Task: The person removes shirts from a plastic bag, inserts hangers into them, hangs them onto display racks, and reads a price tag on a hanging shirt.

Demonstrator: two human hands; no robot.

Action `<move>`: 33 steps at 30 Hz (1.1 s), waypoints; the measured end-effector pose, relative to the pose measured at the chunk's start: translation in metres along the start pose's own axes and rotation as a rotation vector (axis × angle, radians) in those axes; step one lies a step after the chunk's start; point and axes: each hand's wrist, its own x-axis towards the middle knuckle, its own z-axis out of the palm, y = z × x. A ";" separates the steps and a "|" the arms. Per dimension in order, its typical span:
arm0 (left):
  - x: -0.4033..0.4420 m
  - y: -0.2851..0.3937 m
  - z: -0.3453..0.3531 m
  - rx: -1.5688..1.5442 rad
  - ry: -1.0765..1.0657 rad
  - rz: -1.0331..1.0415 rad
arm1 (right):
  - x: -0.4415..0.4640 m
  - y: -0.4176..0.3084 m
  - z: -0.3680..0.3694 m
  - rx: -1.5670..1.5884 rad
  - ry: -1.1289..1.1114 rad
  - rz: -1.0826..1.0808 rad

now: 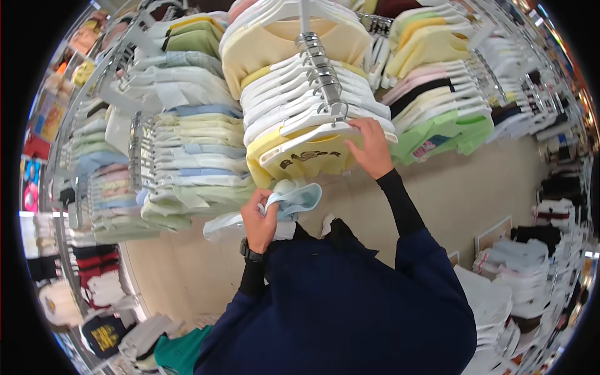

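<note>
My right hand is closed on the right end of a white hanger, which hangs at the front of a metal rail. On that hanger is a yellow shirt with dark lettering. Lower and to the left, my left hand grips a light blue cloth, bunched and hanging free below the yellow shirt. A whitish, see-through piece shows to the left of that hand. White garments on hangers are lined up behind the yellow one.
Green and pale garments hang close on the left. To the right hangs a bright green shirt. Beige floor shows beneath the rail. White clothes hang at the lower right, a teal garment at the lower left.
</note>
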 end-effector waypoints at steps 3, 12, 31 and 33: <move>-0.006 0.007 0.003 0.055 0.074 0.019 | -0.002 0.018 0.008 0.050 -0.106 0.017; -0.001 0.028 -0.004 0.451 0.247 0.092 | 0.004 0.014 -0.029 0.282 -0.163 0.029; -0.008 0.019 0.053 0.583 0.253 0.193 | -0.102 -0.065 -0.017 0.282 -0.293 0.166; -0.016 0.023 0.063 0.533 0.223 0.195 | -0.107 -0.077 -0.003 0.339 -0.278 0.262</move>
